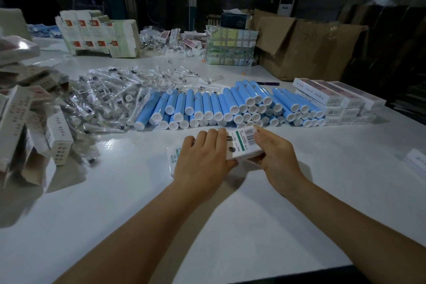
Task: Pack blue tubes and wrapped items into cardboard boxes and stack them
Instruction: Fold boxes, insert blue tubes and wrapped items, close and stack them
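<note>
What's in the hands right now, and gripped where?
One small white box: right hand grips its near-right end, left hand lies over its left part.

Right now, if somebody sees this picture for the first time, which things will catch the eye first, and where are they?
First, the blue tubes with white caps, piled in a row across the middle of the white table. In front of them, the left hand and right hand hold a white box bearing a barcode. To the left lies a heap of clear-wrapped items.
</note>
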